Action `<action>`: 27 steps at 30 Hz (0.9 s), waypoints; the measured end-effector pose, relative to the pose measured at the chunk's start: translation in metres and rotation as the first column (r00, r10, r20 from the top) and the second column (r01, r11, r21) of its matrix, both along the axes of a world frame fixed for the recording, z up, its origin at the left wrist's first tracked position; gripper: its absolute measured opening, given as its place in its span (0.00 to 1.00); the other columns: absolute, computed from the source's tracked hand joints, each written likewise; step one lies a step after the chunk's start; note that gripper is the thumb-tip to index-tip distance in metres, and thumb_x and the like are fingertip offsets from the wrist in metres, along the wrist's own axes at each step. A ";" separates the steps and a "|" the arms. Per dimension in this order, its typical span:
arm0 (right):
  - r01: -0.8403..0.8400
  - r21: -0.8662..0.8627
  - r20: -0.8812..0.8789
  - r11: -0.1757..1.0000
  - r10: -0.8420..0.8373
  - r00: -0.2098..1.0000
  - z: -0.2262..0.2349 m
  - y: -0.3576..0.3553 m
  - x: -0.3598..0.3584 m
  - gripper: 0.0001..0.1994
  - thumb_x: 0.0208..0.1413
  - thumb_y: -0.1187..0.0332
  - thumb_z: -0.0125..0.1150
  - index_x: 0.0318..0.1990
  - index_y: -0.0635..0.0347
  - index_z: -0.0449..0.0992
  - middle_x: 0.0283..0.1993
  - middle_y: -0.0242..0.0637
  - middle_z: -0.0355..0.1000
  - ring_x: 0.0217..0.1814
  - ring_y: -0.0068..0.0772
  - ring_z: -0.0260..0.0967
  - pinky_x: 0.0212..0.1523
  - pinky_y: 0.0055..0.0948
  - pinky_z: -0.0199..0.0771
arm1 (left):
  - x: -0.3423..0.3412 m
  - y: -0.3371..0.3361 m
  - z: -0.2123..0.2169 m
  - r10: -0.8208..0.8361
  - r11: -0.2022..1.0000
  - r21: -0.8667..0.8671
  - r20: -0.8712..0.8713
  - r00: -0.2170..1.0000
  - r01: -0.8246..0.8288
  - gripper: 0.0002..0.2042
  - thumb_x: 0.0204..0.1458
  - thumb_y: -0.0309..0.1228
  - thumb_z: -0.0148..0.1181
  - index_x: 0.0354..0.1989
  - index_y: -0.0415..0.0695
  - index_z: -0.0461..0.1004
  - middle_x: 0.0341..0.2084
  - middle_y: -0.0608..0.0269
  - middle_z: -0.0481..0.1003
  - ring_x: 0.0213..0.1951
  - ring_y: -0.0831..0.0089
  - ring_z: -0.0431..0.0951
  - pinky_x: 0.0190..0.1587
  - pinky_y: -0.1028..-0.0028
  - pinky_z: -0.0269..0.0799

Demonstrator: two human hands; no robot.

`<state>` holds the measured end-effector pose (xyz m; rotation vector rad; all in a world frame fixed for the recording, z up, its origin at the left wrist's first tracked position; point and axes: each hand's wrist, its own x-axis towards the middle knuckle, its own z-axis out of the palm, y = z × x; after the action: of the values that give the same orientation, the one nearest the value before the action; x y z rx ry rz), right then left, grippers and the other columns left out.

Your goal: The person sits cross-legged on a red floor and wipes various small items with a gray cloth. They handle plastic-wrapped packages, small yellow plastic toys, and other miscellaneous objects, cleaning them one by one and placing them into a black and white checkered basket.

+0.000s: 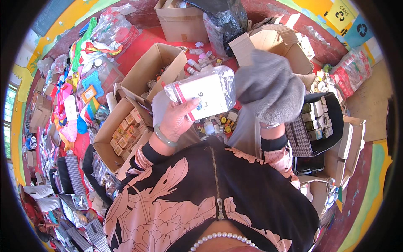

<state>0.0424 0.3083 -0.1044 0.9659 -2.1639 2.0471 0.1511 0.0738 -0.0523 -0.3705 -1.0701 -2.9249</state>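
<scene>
My left hand (178, 119) grips a flat white box (208, 98) with a red edge, wrapped loosely in clear plastic. The thumb lies across its front face. Beside it, a grey cloth (273, 86), blurred at its upper left, is bunched over my right hand (272, 132). Only the wrist, with a band on it, shows below the cloth, and the fingers are hidden. The cloth's left edge comes close to the box's right side; I cannot tell if they touch. Small bottles and jars (218, 126) lie between my legs, below the box.
An open carton (109, 138) with small orange boxes stands at left, another carton (155, 67) behind it. A black checked case (300, 130) at right holds small boxes. An open carton (273, 40) and a black plastic bag (228, 25) stand beyond. Bagged goods (79, 92) crowd the far left.
</scene>
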 end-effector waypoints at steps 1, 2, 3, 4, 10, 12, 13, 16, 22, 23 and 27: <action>0.185 0.281 -0.172 0.942 -0.140 0.975 0.001 -0.002 -0.004 0.26 0.57 0.56 0.45 0.60 0.58 0.55 0.60 0.36 0.55 0.61 0.37 0.51 0.60 0.37 0.49 | -0.001 -0.002 -0.001 -0.028 1.000 -0.008 0.002 1.000 0.028 0.21 0.49 0.20 0.55 0.53 0.37 0.61 0.47 0.56 0.69 0.50 0.65 0.69 0.52 0.65 0.66; 0.389 0.498 -0.367 0.775 -0.218 0.904 0.002 -0.004 -0.007 0.26 0.56 0.57 0.46 0.60 0.58 0.54 0.61 0.36 0.54 0.61 0.36 0.50 0.60 0.37 0.48 | -0.002 -0.004 0.000 -0.056 0.995 -0.078 0.009 0.998 0.057 0.21 0.49 0.20 0.55 0.53 0.37 0.61 0.47 0.56 0.69 0.50 0.67 0.69 0.52 0.66 0.66; 0.442 0.510 -0.419 0.737 -0.236 0.877 0.002 -0.007 -0.007 0.26 0.56 0.59 0.47 0.60 0.58 0.54 0.61 0.37 0.54 0.62 0.36 0.50 0.60 0.37 0.50 | -0.001 -0.005 0.002 -0.083 0.985 -0.149 0.018 0.996 0.085 0.21 0.49 0.21 0.56 0.53 0.37 0.62 0.46 0.57 0.69 0.50 0.68 0.70 0.52 0.67 0.66; 0.495 0.523 -0.467 0.694 -0.252 0.848 0.001 -0.011 -0.006 0.26 0.55 0.60 0.48 0.60 0.59 0.54 0.60 0.37 0.55 0.62 0.37 0.51 0.60 0.37 0.51 | 0.000 -0.006 0.002 -0.109 0.970 -0.212 0.036 0.993 0.115 0.21 0.48 0.21 0.56 0.53 0.38 0.62 0.46 0.58 0.70 0.49 0.69 0.70 0.51 0.69 0.66; 0.777 0.511 -0.859 0.368 0.199 0.471 0.063 -0.019 0.019 0.22 0.57 0.68 0.44 0.58 0.64 0.57 0.57 0.41 0.59 0.57 0.37 0.60 0.57 0.34 0.62 | 0.000 -0.025 0.021 -0.231 0.694 -0.683 0.087 0.969 0.227 0.18 0.48 0.27 0.58 0.48 0.38 0.64 0.39 0.64 0.70 0.41 0.78 0.69 0.44 0.76 0.66; 0.297 0.555 -0.505 0.777 0.031 0.862 0.061 -0.023 0.029 0.24 0.53 0.71 0.49 0.58 0.66 0.58 0.57 0.42 0.60 0.57 0.35 0.61 0.55 0.32 0.65 | -0.003 -0.025 0.022 -0.281 0.567 -0.777 0.129 0.951 0.273 0.16 0.48 0.29 0.56 0.46 0.39 0.64 0.36 0.65 0.69 0.38 0.81 0.67 0.42 0.77 0.65; -0.022 0.349 -0.194 0.937 0.095 0.976 0.057 -0.029 0.036 0.24 0.50 0.72 0.53 0.57 0.66 0.59 0.56 0.42 0.62 0.56 0.35 0.62 0.53 0.30 0.66 | -0.006 -0.026 0.022 -0.326 0.514 -0.803 0.142 0.935 0.301 0.17 0.48 0.28 0.56 0.46 0.39 0.63 0.36 0.65 0.69 0.38 0.80 0.67 0.43 0.77 0.65; -0.253 0.171 0.022 0.952 0.253 0.967 0.054 -0.049 0.051 0.22 0.47 0.71 0.60 0.51 0.63 0.66 0.48 0.43 0.68 0.50 0.34 0.66 0.50 0.28 0.65 | -0.017 -0.029 0.016 -0.409 0.342 -0.878 0.181 0.895 0.334 0.22 0.46 0.27 0.58 0.50 0.38 0.61 0.39 0.65 0.69 0.41 0.79 0.67 0.46 0.76 0.64; -0.033 -0.107 0.223 0.994 0.057 0.973 0.029 -0.058 0.055 0.13 0.54 0.69 0.56 0.45 0.63 0.71 0.39 0.31 0.72 0.39 0.19 0.66 0.42 0.20 0.67 | -0.019 -0.024 0.014 -0.335 0.711 -0.592 0.187 0.923 0.378 0.30 0.44 0.27 0.61 0.56 0.38 0.56 0.45 0.64 0.65 0.47 0.78 0.64 0.50 0.75 0.62; 0.020 -0.185 0.254 0.983 0.028 0.967 0.027 -0.057 0.053 0.12 0.55 0.69 0.55 0.45 0.63 0.71 0.39 0.30 0.72 0.39 0.18 0.66 0.42 0.19 0.67 | -0.018 -0.025 0.014 -0.301 0.764 -0.537 0.193 0.934 0.357 0.33 0.43 0.26 0.61 0.58 0.37 0.53 0.47 0.64 0.64 0.49 0.77 0.64 0.51 0.75 0.61; 0.255 -0.275 0.334 0.927 -0.156 0.930 0.023 -0.057 0.046 0.09 0.58 0.67 0.50 0.39 0.62 0.73 0.33 0.26 0.71 0.35 0.14 0.64 0.36 0.17 0.66 | -0.017 -0.014 -0.003 -0.211 0.944 -0.220 0.177 0.961 0.248 0.30 0.45 0.30 0.62 0.56 0.38 0.55 0.48 0.63 0.65 0.49 0.74 0.67 0.50 0.71 0.65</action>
<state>0.0883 0.2515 -0.0811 0.3848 -1.8648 2.4580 0.1338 0.0598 -0.0553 -0.2967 -1.5084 -3.0727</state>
